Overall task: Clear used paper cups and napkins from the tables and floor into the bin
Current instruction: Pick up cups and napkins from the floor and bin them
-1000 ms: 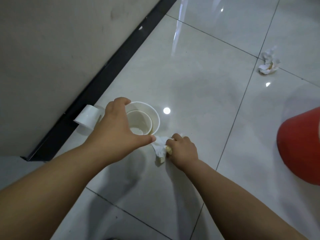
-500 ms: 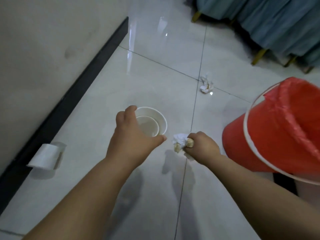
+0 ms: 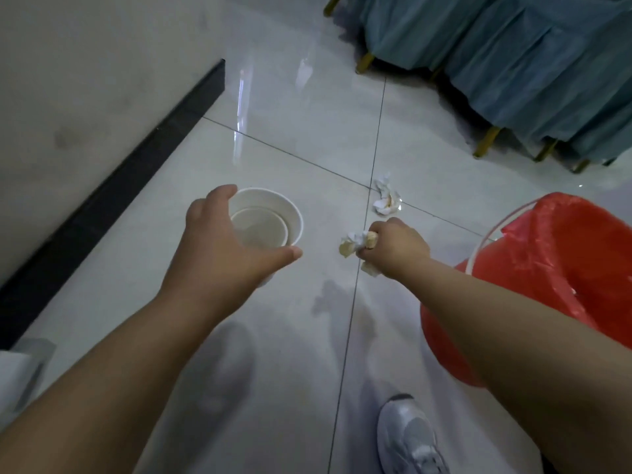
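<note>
Head view: left hand (image 3: 219,248) grips nested white paper cups (image 3: 273,217); right hand (image 3: 393,249) clenches crumpled white napkin (image 3: 352,242) beside red-lined plastic bin (image 3: 554,268); second crumpled napkin (image 3: 386,198) on glossy white tiled floor (image 3: 290,336).

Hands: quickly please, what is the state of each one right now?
Left hand: fingers curled round the nested paper cups, holding them.
Right hand: closed on a crumpled napkin.
</note>
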